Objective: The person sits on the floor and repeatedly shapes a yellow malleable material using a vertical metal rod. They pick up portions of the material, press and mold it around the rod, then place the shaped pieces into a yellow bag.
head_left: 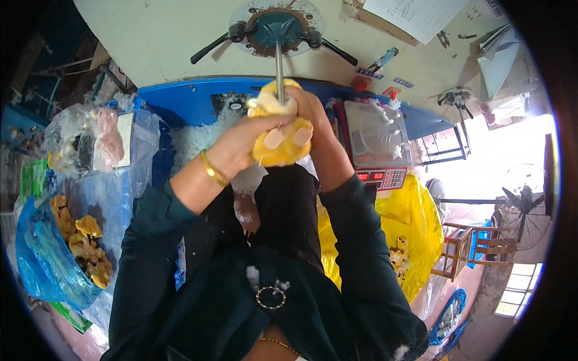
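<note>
A yellow plush toy [283,155] with pale oval foot patches is held between my two hands below the machine. The thin metal tube [279,66] of the green filling machine [277,31] runs down into its upper part. My left hand [238,144], with a gold bangle at the wrist, is closed round the toy's left side, thumb across the front. My right hand [313,114] wraps the right side and upper part, close to the tube's end. Fingers hide much of the toy's middle.
White fluff [192,147] lies in the blue trough [174,99]. A scale [379,175] stands on the right, beside a yellow bag [415,231] of plush pieces. To the left are a blue bag [48,259] with yellow plush pieces and a pink plush toy [109,141].
</note>
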